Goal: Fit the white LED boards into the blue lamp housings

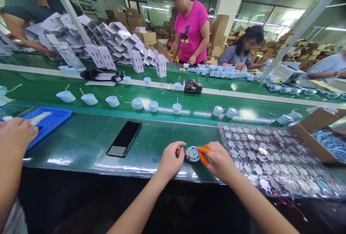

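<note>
A small round blue plastic unit (192, 154) with a silver disc on top sits on the green belt's front edge, between my hands. My right hand (219, 160), its fingertips covered in orange finger cots, pinches the unit's right side. My left hand (170, 160) curls close against its left rim, and its fingers hide part of whatever they touch. Beside my right hand lies a clear plastic sheet (275, 158) packed with silver star-shaped boards and thin red wires. A black smartphone (123, 139) lies face up to the left of my left hand.
A co-worker's hand (17, 133) rests by a blue tray (47, 126) at left. Several pale blue round units (112, 101) with wires stand on a moving belt beyond. An open cardboard box (316, 136) holds blue coils at right. Folded white cartons and more workers lie farther back.
</note>
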`<control>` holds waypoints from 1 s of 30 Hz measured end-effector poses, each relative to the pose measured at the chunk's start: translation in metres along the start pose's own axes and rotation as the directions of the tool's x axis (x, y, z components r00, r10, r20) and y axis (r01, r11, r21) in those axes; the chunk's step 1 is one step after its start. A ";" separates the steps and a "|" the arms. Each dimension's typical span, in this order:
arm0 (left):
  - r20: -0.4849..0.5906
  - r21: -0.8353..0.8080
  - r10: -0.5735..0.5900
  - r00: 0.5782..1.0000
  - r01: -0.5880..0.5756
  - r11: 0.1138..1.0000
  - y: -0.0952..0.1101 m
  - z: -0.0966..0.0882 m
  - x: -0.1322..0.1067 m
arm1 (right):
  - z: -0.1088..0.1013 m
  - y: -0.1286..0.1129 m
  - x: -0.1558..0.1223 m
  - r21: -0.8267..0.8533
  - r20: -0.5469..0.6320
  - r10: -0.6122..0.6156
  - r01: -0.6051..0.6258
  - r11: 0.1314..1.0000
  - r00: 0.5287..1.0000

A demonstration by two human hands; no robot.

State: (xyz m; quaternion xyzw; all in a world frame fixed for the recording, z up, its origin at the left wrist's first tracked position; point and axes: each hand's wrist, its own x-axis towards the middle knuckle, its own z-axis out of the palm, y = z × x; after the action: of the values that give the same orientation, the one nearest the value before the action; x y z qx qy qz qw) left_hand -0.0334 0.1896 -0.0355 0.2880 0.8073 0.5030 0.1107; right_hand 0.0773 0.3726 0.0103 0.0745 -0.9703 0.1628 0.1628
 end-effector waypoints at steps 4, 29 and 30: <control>0.050 0.056 0.065 0.997 -0.067 0.996 -0.003 0.011 -0.005 | 0.010 -0.007 0.003 0.031 0.030 0.130 -0.131 0.991 0.991; 0.061 0.081 0.212 0.975 -0.216 0.973 0.026 -0.002 0.002 | -0.018 0.012 0.000 0.371 0.147 0.280 -0.315 0.874 0.949; 0.064 0.084 0.159 0.985 -0.164 0.983 0.022 0.001 0.003 | -0.018 0.013 0.001 0.329 0.160 0.277 -0.316 0.890 0.947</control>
State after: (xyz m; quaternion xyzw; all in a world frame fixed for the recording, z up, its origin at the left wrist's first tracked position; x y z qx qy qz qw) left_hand -0.0269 0.1994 -0.0161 0.3712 0.7994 0.4656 0.0795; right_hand 0.0788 0.3904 0.0230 -0.0380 -0.9329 0.3518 0.0670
